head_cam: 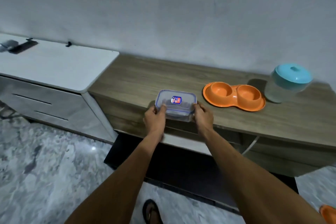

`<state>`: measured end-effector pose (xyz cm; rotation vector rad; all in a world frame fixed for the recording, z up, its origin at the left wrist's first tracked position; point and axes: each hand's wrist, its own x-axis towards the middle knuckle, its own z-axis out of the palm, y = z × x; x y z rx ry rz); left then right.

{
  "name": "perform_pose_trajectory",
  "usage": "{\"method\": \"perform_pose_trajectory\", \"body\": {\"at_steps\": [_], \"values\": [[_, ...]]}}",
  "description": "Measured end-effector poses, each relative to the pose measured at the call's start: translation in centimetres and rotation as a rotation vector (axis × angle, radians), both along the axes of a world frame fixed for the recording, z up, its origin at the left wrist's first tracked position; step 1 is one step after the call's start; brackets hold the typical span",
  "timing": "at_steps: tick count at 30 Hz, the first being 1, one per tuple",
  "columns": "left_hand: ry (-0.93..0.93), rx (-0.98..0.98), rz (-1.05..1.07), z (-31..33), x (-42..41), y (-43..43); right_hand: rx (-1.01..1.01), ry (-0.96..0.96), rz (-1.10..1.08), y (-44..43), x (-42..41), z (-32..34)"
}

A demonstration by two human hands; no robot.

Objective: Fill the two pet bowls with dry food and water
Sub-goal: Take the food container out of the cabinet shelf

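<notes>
A clear plastic container [176, 103] with a blue-rimmed lid and a small label sits near the front edge of a low wooden cabinet [145, 76]. My left hand [154, 116] grips its left end and my right hand [203, 114] grips its right end. Its contents are hard to make out through the lid. To the right lies an orange double pet bowl [234, 96], both wells empty. Further right stands a clear jug [285, 85] with a teal lid, upright by the wall.
A white cabinet [54, 65] with drawers adjoins the wooden one on the left, with dark small items at its back. The floor is grey marble tile [45, 160]. A sandalled foot [151, 212] shows at the bottom, an orange object [329, 213] at bottom right.
</notes>
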<state>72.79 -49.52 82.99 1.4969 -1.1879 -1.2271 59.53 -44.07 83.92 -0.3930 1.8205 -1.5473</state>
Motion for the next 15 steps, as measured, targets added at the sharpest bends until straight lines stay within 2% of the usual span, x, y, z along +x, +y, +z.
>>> {"method": "perform_pose_trajectory", "body": {"at_steps": [8,15], "values": [[0.071,0.06,-0.135,-1.0,-4.6,-12.0,-0.013,-0.058,-0.076,-9.8,-5.7,-0.9],[0.108,0.173,-0.254,-2.8,-6.2,-17.8,0.013,-0.09,-0.155,-15.0,-7.5,-3.0]]}}
